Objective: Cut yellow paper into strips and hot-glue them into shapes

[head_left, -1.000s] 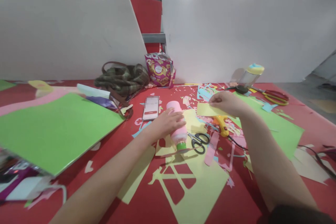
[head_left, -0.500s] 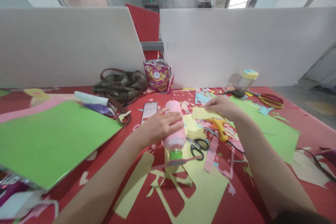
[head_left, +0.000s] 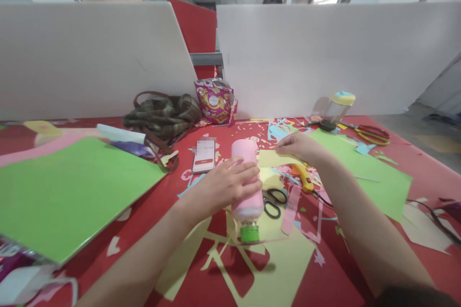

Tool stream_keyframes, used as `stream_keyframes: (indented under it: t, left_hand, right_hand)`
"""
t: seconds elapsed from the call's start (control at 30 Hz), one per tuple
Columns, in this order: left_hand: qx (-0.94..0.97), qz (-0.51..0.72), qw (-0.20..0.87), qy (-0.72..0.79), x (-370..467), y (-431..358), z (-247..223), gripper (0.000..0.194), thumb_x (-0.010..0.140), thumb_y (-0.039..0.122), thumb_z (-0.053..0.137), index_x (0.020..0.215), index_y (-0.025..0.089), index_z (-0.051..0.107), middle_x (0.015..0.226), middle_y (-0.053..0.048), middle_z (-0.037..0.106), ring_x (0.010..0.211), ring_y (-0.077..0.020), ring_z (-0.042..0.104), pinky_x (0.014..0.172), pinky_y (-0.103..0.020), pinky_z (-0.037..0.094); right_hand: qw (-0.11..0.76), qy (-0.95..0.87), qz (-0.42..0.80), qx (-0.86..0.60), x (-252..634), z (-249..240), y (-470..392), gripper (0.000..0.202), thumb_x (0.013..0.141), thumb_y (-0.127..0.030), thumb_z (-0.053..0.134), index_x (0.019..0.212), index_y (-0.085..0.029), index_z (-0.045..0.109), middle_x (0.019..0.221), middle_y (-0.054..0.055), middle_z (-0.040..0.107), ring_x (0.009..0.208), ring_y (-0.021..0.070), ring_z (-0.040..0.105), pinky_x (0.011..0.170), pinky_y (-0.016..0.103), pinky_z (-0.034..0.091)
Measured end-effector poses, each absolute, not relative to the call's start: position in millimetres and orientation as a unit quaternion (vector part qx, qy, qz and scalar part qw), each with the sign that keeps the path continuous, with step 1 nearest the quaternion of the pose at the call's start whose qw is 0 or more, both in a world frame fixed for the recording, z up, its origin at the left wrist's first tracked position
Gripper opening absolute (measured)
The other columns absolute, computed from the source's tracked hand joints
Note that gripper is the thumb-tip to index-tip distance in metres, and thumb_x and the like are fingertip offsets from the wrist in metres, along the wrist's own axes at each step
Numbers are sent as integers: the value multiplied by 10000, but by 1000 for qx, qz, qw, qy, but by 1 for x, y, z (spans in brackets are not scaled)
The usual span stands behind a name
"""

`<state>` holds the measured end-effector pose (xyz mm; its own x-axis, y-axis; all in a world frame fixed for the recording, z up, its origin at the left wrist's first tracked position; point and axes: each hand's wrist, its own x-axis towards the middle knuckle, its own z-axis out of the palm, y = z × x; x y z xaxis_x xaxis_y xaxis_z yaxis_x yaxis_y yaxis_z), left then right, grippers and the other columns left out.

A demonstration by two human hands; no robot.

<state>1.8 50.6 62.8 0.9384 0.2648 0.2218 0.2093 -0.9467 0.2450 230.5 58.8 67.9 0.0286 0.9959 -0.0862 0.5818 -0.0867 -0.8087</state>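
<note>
My left hand (head_left: 228, 183) is wrapped over a bottle (head_left: 245, 149) covered in pink paper, lying with its green cap (head_left: 249, 234) toward me. A thin pink piece shows edge-on by the cap. Between the fingertips of my right hand (head_left: 298, 146) is a strip of pale yellow paper (head_left: 271, 158), its free end close to the bottle's right side; whether they touch I cannot tell. Under the right hand lies a yellow glue gun (head_left: 306, 181) with a black cord. Black-handled scissors (head_left: 272, 208) rest right of the bottle, on cut yellow paper (head_left: 288, 259).
Left stands a phone (head_left: 203, 156); a green board (head_left: 72, 192) lies beyond my left arm. Behind are a plaid bag (head_left: 165, 112) and a purple snack bag (head_left: 215, 100). Rightward are green paper (head_left: 382, 180), red-and-yellow scissors (head_left: 372, 135) and a clear jar (head_left: 338, 108). Paper scraps litter the red table.
My left hand and the bottle have shifted a little to the right, and the cap end has come nearer to me. The yellow strip has moved slightly left, closer to the bottle.
</note>
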Motion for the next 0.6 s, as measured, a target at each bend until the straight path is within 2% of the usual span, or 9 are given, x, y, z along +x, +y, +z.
stream_keyframes:
  t: [0.33, 0.5, 0.6]
  left_hand:
    - [987, 115, 44, 100, 4, 48, 62, 310, 789, 82, 336, 1008, 225, 502, 1111, -81, 509, 1076, -213, 417, 925, -386, 209]
    - [988, 82, -100, 86, 6, 44, 65, 271, 804, 93, 325, 993, 193, 492, 1089, -80, 517, 1040, -206, 439, 885, -383, 274]
    - [983, 67, -151, 84, 7, 41, 67, 266, 819, 105, 307, 1003, 187, 479, 1088, -64, 517, 1034, -191, 440, 870, -377, 297]
  right_hand:
    - [272, -619, 330, -659, 231, 68, 60, 110, 551, -234, 571, 582, -171, 657, 479, -34, 557, 452, 95, 457, 438, 203, 353]
    - [263, -618, 337, -660, 230, 69, 59, 122, 553, -237, 566, 591, -163, 655, 471, -35, 538, 445, 89, 438, 432, 201, 339]
    - [264, -615, 342, -659, 230, 69, 60, 118, 546, -234, 570, 588, -161, 653, 470, -37, 534, 452, 91, 440, 437, 201, 339]
